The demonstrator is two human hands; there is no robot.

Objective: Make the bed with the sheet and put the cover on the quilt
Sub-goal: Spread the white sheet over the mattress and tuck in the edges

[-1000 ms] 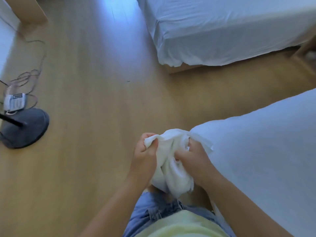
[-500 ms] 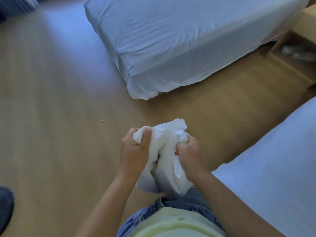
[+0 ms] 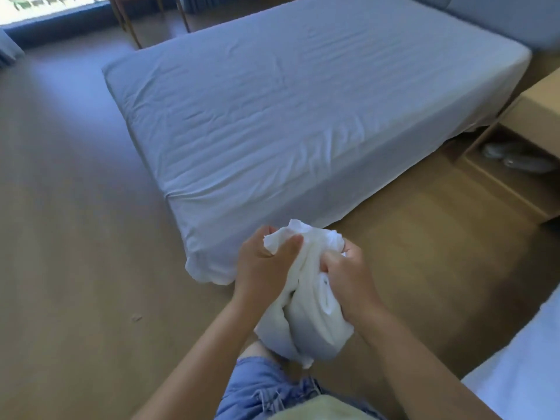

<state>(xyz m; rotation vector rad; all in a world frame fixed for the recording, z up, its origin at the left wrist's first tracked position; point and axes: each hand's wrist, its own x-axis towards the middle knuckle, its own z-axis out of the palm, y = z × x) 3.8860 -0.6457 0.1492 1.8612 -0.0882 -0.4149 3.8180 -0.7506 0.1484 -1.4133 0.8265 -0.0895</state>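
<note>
Our left hand pinches the top corner of a bunched white cloth, probably the quilt cover. Our right hand grips its folds close beside, so both hands are clamped on it. The cloth hangs off the bed, just short of its near corner, above the floor. Its tail could drag on the floor, and we might spread it inside out, since the bunching hides its opening.

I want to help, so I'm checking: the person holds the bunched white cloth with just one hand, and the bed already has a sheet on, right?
Not quite. The head view shows both the left hand and the right hand gripping the bunched white cloth. The bed does already have a sheet on.
</note>
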